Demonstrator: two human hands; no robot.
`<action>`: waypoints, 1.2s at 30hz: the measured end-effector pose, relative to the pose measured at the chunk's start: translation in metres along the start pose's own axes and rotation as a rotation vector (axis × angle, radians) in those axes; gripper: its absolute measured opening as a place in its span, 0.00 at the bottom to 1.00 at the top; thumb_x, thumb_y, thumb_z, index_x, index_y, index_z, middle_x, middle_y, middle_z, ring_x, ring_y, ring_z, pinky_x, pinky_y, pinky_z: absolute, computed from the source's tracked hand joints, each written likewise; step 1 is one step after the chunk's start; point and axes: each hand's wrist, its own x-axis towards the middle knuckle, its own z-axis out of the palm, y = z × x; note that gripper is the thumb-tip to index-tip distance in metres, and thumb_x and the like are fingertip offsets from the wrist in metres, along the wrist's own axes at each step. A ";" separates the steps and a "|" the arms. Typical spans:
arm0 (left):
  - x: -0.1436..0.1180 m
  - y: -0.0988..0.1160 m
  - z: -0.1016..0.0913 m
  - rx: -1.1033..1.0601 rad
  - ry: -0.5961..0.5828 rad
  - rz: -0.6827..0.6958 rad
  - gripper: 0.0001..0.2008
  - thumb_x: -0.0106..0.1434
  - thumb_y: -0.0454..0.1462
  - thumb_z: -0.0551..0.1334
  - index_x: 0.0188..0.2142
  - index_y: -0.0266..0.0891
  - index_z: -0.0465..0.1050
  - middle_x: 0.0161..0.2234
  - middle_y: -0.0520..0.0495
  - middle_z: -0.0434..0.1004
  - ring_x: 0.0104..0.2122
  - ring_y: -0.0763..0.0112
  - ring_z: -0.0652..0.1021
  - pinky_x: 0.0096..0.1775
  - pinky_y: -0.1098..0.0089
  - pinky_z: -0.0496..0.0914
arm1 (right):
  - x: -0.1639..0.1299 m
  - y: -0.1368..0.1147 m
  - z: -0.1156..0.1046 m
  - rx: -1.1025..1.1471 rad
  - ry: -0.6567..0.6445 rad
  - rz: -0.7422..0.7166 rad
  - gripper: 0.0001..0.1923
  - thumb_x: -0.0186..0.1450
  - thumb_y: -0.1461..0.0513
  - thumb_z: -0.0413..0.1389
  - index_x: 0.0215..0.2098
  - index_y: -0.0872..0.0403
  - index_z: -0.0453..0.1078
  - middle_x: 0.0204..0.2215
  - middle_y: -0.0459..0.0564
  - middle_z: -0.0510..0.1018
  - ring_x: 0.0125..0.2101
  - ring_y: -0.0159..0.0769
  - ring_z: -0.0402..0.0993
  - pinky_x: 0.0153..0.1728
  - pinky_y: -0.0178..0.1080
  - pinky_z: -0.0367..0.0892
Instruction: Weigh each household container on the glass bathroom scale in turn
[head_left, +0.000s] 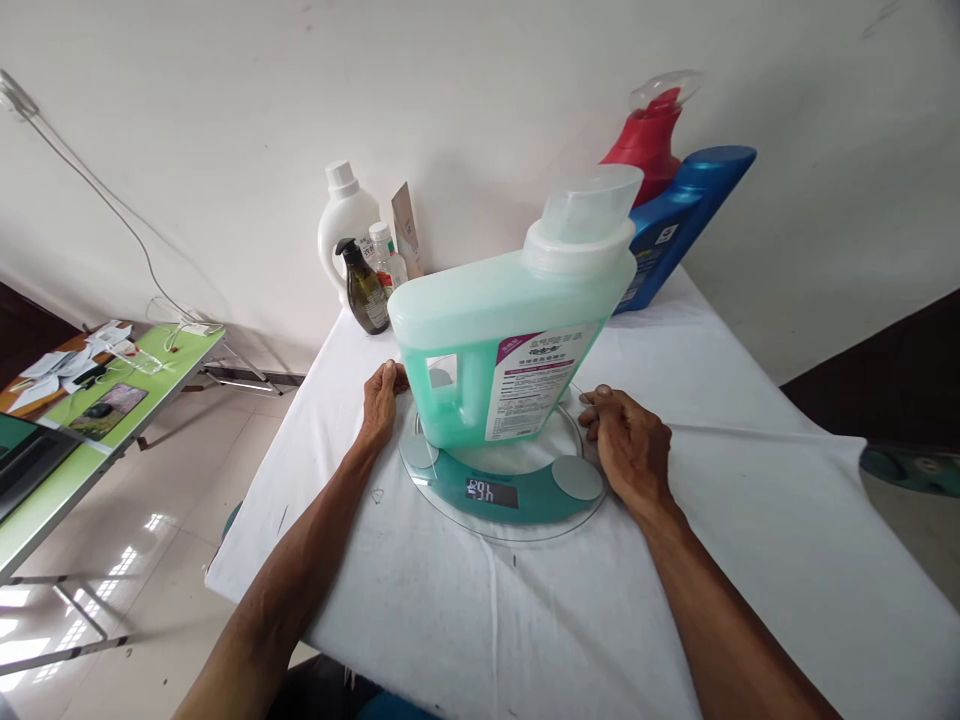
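A large translucent jug of green liquid with a clear cap stands upright on a round glass scale whose display is lit. My left hand rests at the scale's left rim, fingers touching the jug's lower corner by its handle. At the scale's right rim lies my right hand, fingers curled on the glass edge, a little apart from the jug.
White cloth covers the table. At the back stand a white bottle, a dark pump bottle, small bottles, a blue jug and a red bottle. A green folding table with papers is left, over the floor.
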 end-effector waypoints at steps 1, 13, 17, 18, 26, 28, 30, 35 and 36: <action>0.000 0.000 0.000 0.001 0.002 0.000 0.28 0.76 0.58 0.60 0.31 0.39 0.77 0.31 0.43 0.81 0.32 0.65 0.76 0.39 0.65 0.74 | 0.000 0.000 0.000 -0.002 -0.003 0.003 0.37 0.72 0.30 0.45 0.37 0.49 0.77 0.26 0.51 0.82 0.25 0.41 0.74 0.32 0.44 0.69; -0.006 0.024 -0.005 -0.143 0.020 0.173 0.38 0.69 0.72 0.59 0.38 0.39 0.79 0.39 0.41 0.83 0.41 0.58 0.81 0.47 0.59 0.77 | 0.004 0.003 0.000 0.032 -0.021 -0.017 0.44 0.67 0.22 0.41 0.31 0.48 0.75 0.27 0.54 0.82 0.25 0.42 0.76 0.30 0.44 0.69; -0.026 0.056 -0.002 -0.169 -0.095 0.312 0.40 0.70 0.73 0.55 0.46 0.40 0.81 0.42 0.40 0.84 0.42 0.55 0.81 0.47 0.59 0.77 | 0.004 0.004 0.000 0.071 0.003 -0.041 0.42 0.67 0.22 0.42 0.29 0.46 0.71 0.26 0.53 0.81 0.26 0.43 0.76 0.31 0.43 0.70; -0.032 0.064 0.000 -0.146 -0.127 0.345 0.40 0.70 0.73 0.56 0.46 0.40 0.82 0.41 0.40 0.84 0.41 0.55 0.81 0.45 0.59 0.77 | 0.004 0.005 -0.001 0.080 0.003 -0.049 0.42 0.67 0.22 0.42 0.28 0.46 0.70 0.25 0.52 0.80 0.26 0.43 0.76 0.31 0.43 0.70; -0.050 0.105 0.018 0.047 -0.148 0.354 0.40 0.61 0.75 0.64 0.26 0.38 0.75 0.25 0.44 0.75 0.28 0.63 0.73 0.31 0.67 0.65 | 0.004 0.012 0.002 0.104 0.023 -0.092 0.38 0.71 0.25 0.40 0.26 0.43 0.62 0.21 0.47 0.74 0.23 0.42 0.70 0.30 0.43 0.65; -0.047 0.107 0.024 0.001 -0.092 0.280 0.39 0.57 0.73 0.68 0.23 0.39 0.72 0.23 0.46 0.71 0.26 0.66 0.71 0.29 0.67 0.64 | 0.005 0.013 0.004 0.116 0.027 -0.097 0.38 0.72 0.25 0.38 0.26 0.43 0.61 0.20 0.47 0.73 0.22 0.42 0.69 0.29 0.43 0.64; -0.044 0.108 0.031 -0.078 -0.008 0.210 0.36 0.53 0.68 0.74 0.22 0.40 0.68 0.20 0.50 0.66 0.23 0.69 0.68 0.28 0.68 0.63 | 0.006 0.014 0.005 0.116 0.028 -0.109 0.38 0.72 0.25 0.38 0.26 0.43 0.61 0.20 0.47 0.73 0.23 0.42 0.70 0.30 0.43 0.64; -0.044 0.121 0.053 -0.284 0.196 0.147 0.31 0.43 0.55 0.81 0.21 0.42 0.62 0.18 0.59 0.56 0.19 0.78 0.58 0.23 0.72 0.57 | 0.004 0.012 0.005 0.110 0.044 -0.126 0.38 0.74 0.26 0.36 0.27 0.43 0.60 0.22 0.48 0.75 0.25 0.44 0.71 0.31 0.43 0.63; -0.043 0.126 0.057 -0.302 0.203 0.148 0.30 0.43 0.53 0.82 0.22 0.42 0.63 0.18 0.59 0.56 0.19 0.79 0.58 0.22 0.72 0.56 | 0.004 0.012 0.005 0.112 0.047 -0.126 0.37 0.74 0.27 0.35 0.27 0.43 0.59 0.22 0.48 0.75 0.25 0.44 0.71 0.31 0.43 0.63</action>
